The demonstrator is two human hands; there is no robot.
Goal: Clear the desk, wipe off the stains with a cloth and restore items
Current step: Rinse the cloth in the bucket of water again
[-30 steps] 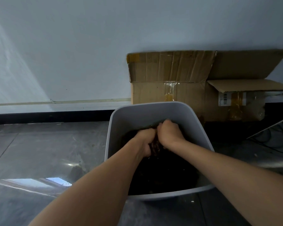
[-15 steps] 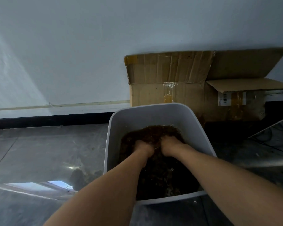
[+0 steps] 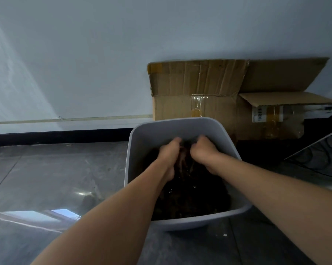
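A white plastic basin point(image 3: 178, 125) stands on the grey floor, filled with dark water. A dark brown wet cloth point(image 3: 184, 155) is bunched between my two hands above the water. My left hand point(image 3: 168, 154) grips the cloth's left side with curled fingers. My right hand point(image 3: 204, 152) grips its right side, knuckles up. The two hands are close together, a little apart. Most of the cloth is hidden by the hands and the dark water.
An opened cardboard box point(image 3: 209, 92) leans against the white wall right behind the basin. Cables point(image 3: 320, 159) lie on the floor at the right. The shiny grey floor point(image 3: 56, 178) spreads to the left.
Half a second ago both hands were pushed down in the water; now they have lifted up with the cloth bunched between them.
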